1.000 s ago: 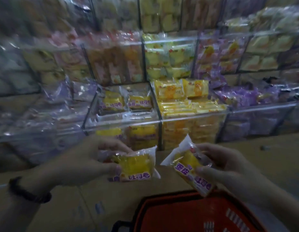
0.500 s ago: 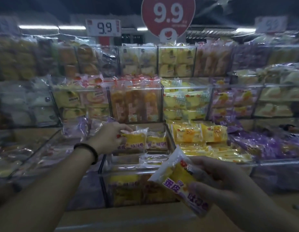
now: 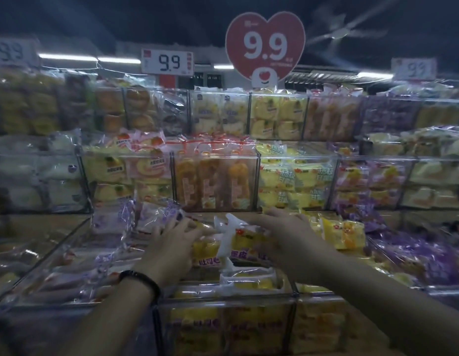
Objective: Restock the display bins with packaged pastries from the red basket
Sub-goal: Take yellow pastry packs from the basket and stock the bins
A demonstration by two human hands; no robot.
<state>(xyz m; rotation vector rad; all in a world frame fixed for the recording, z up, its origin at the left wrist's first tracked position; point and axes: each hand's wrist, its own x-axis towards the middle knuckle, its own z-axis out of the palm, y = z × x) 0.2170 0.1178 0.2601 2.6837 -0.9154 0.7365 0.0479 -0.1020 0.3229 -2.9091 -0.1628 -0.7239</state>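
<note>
The yellow pastry packet point(image 3: 245, 244) was seen over the front display bin point(image 3: 223, 297), covered by the right hand point(image 3: 282, 235), whose grip could not be told; the left hand point(image 3: 172, 242) was laid flat-fingered on a neighbouring packet point(image 3: 206, 250); the goods were judged light, soft and slick-wrapped, best taken by the crimped ends.

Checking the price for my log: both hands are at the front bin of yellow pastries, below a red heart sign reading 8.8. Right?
Not quite. In the head view the red heart sign reads 9.9, not 8.8. The rest holds: the left hand and right hand are at the front bin of yellow pastries, below that sign.
</note>
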